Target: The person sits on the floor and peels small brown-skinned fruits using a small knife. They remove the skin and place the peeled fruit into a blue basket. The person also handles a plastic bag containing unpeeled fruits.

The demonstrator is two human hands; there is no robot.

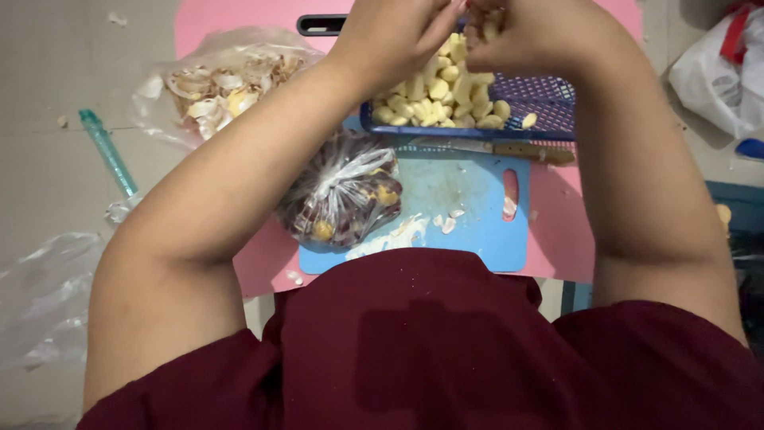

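Pink bench (569, 231) on tiled floor, blue cutting board (469, 215) near its front edge, knife (493, 148) beside blue basket (549, 103) of peeled garlic cloves (446, 95), left hand (394, 36) and right hand (529, 36) together above, fingers pinching a clove (487, 28).

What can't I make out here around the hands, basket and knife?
Head view only:
- Left hand and right hand: fingertips cut off by the top edge; whatever they pinch cannot be told.
- Basket: far end hidden behind the hands.
- Knife: blade blurred against the board.
- Bag: contents unclear through crinkled plastic.
- Table's near edge: hidden by the maroon shirt.
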